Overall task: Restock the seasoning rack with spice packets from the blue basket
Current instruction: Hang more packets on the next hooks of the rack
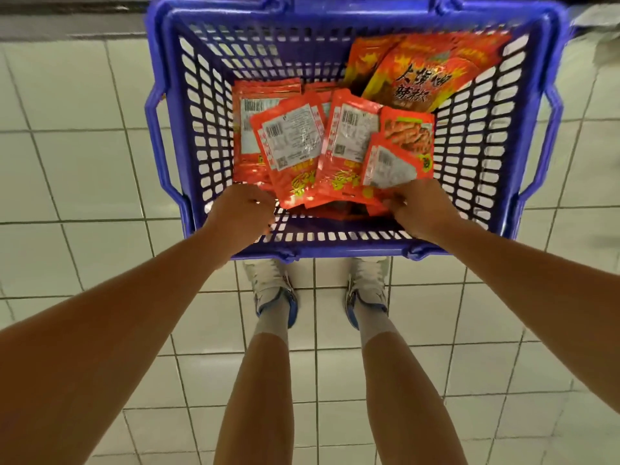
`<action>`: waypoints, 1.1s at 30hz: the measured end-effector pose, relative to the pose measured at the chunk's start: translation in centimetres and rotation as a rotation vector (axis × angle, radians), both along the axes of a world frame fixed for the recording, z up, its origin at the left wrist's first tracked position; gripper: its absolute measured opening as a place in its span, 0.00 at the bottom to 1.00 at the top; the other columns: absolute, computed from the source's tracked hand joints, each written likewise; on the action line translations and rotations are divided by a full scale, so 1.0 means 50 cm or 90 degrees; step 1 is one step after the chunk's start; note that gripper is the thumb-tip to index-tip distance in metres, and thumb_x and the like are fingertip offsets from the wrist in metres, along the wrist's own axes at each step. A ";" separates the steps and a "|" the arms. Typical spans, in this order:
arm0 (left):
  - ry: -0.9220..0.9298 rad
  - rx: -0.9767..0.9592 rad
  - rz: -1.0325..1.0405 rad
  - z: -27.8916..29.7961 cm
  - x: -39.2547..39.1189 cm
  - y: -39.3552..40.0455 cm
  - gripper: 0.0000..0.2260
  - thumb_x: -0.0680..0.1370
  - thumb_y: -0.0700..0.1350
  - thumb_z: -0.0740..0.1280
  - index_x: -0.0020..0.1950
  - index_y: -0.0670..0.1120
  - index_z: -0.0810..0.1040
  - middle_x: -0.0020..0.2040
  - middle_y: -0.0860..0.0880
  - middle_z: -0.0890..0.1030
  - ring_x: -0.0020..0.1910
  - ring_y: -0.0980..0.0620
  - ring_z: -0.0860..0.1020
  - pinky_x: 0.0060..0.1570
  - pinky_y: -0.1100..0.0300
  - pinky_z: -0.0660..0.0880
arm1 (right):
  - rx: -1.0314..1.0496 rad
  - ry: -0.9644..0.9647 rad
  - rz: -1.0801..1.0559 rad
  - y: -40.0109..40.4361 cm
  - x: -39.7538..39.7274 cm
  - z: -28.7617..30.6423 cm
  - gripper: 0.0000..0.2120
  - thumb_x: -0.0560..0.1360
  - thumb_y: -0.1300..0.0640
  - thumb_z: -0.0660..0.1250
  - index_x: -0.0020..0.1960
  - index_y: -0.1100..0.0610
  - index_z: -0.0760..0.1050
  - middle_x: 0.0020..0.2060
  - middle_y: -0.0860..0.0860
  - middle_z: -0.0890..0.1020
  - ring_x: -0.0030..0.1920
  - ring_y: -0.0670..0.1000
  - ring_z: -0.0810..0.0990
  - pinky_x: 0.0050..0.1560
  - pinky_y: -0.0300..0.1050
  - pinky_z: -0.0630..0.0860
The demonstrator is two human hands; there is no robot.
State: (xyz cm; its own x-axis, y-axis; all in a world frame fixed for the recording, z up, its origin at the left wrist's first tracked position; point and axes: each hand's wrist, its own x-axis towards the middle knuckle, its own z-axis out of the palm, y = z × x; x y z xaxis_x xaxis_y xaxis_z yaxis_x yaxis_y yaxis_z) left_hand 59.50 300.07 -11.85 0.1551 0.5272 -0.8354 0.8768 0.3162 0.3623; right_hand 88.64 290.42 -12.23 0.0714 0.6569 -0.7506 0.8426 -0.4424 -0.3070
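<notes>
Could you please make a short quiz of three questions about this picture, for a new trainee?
1. True or false: the blue basket stands on a tiled floor.
2. Where do the big packets lie? A) far right corner of the basket B) on the floor C) in the left hand
3. Fill in: the right hand pinches a small red ____.

Key: 1 true; 2 A; 3 packet.

Even, moderately bright overhead light; soft shadows under the blue basket (339,253). Glare on the glossy spice packets (295,139) (print partly washed out). Wide-angle bending of floor tile (84,169) lines toward edges. Top corners blurred.
</notes>
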 end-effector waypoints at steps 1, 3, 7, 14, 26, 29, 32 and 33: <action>-0.006 0.030 -0.023 0.021 0.010 0.003 0.14 0.76 0.46 0.68 0.61 0.51 0.82 0.49 0.53 0.84 0.45 0.51 0.82 0.47 0.54 0.80 | 0.003 0.023 0.015 0.009 -0.003 0.023 0.12 0.82 0.56 0.64 0.59 0.54 0.84 0.55 0.58 0.85 0.57 0.62 0.80 0.57 0.52 0.75; -0.065 0.082 -0.121 0.060 0.035 0.005 0.27 0.74 0.42 0.71 0.73 0.53 0.72 0.63 0.49 0.78 0.58 0.48 0.77 0.55 0.54 0.76 | -0.021 0.073 0.060 0.027 -0.013 0.070 0.12 0.82 0.54 0.65 0.59 0.56 0.84 0.50 0.57 0.86 0.53 0.60 0.81 0.54 0.52 0.76; -0.117 0.121 -0.432 0.125 0.092 0.009 0.38 0.75 0.50 0.73 0.81 0.58 0.57 0.82 0.47 0.58 0.80 0.44 0.56 0.76 0.47 0.59 | 0.045 0.203 0.095 0.061 -0.048 0.144 0.10 0.80 0.52 0.69 0.59 0.50 0.85 0.40 0.49 0.85 0.36 0.47 0.77 0.41 0.45 0.73; -0.090 0.165 -0.136 0.111 0.115 0.007 0.11 0.83 0.43 0.61 0.61 0.40 0.78 0.55 0.39 0.81 0.49 0.42 0.80 0.46 0.55 0.80 | 0.147 0.103 -0.145 0.088 -0.044 0.047 0.14 0.74 0.52 0.75 0.59 0.52 0.81 0.47 0.46 0.84 0.50 0.52 0.83 0.46 0.39 0.75; -0.056 0.090 0.180 0.046 0.045 0.005 0.07 0.82 0.49 0.65 0.46 0.52 0.80 0.34 0.57 0.77 0.32 0.59 0.74 0.31 0.64 0.67 | -0.101 -0.084 0.044 -0.014 0.067 -0.123 0.43 0.77 0.55 0.68 0.82 0.54 0.46 0.82 0.55 0.48 0.81 0.61 0.50 0.73 0.65 0.65; -0.067 0.085 0.145 0.062 0.061 0.001 0.07 0.82 0.47 0.64 0.57 0.48 0.80 0.41 0.55 0.80 0.39 0.56 0.78 0.33 0.63 0.69 | -0.012 -0.097 0.039 -0.016 0.073 -0.091 0.18 0.80 0.55 0.63 0.68 0.57 0.70 0.65 0.60 0.75 0.61 0.65 0.77 0.57 0.60 0.77; -0.062 0.087 0.076 0.090 0.074 -0.004 0.09 0.83 0.46 0.63 0.61 0.46 0.78 0.44 0.52 0.80 0.39 0.56 0.78 0.29 0.68 0.69 | 0.043 -0.075 0.009 -0.010 0.072 -0.034 0.11 0.82 0.56 0.61 0.63 0.58 0.73 0.50 0.63 0.82 0.48 0.66 0.81 0.46 0.56 0.78; -0.065 0.087 0.072 0.104 0.077 -0.004 0.10 0.83 0.46 0.63 0.62 0.45 0.77 0.45 0.51 0.80 0.41 0.56 0.78 0.30 0.68 0.69 | 0.056 -0.043 -0.023 -0.003 0.070 -0.008 0.12 0.83 0.56 0.60 0.64 0.58 0.73 0.47 0.63 0.83 0.45 0.65 0.81 0.42 0.53 0.77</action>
State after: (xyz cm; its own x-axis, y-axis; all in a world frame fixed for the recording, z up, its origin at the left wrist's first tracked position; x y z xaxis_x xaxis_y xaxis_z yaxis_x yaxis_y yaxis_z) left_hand 63.37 299.86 -6.66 0.1687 0.6539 -0.7376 0.7949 0.3522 0.4941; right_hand 92.13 290.29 -12.64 0.1444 0.7164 -0.6826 0.8469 -0.4463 -0.2892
